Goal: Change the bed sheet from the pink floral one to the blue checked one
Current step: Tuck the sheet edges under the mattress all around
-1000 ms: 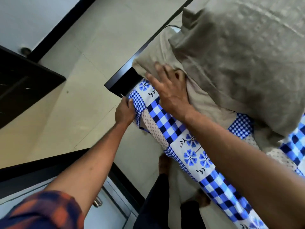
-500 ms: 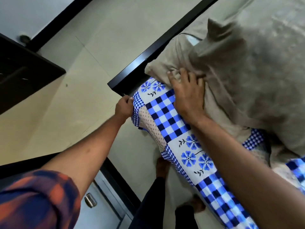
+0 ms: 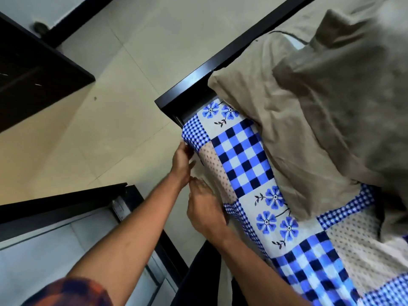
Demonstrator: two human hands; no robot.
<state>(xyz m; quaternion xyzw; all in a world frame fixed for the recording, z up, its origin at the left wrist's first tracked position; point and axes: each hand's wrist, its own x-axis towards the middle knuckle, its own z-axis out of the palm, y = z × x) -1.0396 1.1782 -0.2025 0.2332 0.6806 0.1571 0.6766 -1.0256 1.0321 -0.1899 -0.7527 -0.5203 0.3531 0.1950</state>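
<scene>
Where the dark bed frame (image 3: 192,85) turns its corner, the blue checked sheet (image 3: 242,155) already covers the mattress, with taupe pillows (image 3: 298,129) weighing down its top; the cloth looks light, soft and limp, likely to creep back unless taken by the hem and pushed under; the right hand (image 3: 204,208) curls its fingers into the hanging side; the left hand (image 3: 182,162) meets the corner hem, fingertips hidden, so their hold cannot be told.
</scene>
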